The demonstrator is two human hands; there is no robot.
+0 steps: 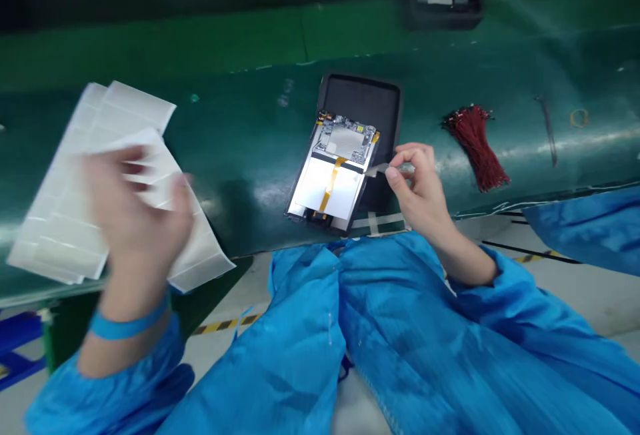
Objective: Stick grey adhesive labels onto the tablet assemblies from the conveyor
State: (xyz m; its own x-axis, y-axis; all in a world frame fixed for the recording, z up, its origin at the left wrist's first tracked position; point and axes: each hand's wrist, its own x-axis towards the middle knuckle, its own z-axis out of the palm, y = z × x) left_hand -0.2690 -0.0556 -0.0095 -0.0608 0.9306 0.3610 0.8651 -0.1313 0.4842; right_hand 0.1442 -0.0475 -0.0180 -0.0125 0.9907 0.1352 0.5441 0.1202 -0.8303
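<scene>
My right hand (417, 185) pinches a thin strip (377, 170) beside the circuit assembly (313, 185); I judge this as strip handling, calling for a light, steady pinch. My left hand (143, 215), thumb apart, blurs over white sheets (50, 208); I can't tell its grip. The assembly lies askew, overlapping a black tray (360, 98) on the tabletop (240, 141).

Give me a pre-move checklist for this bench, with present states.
1. Small translucent strip pinched in right hand: ok.
2. Strip free of the opened silver-and-black rectangular device: cannot tell.
3. That device square with the black rimmed rectangular tray: not ok, it sits askew.
4. Left hand empty over the white rectangular sheets: cannot tell, blurred.
5. Dark-red wire bundle apart from that device: ok.
</scene>
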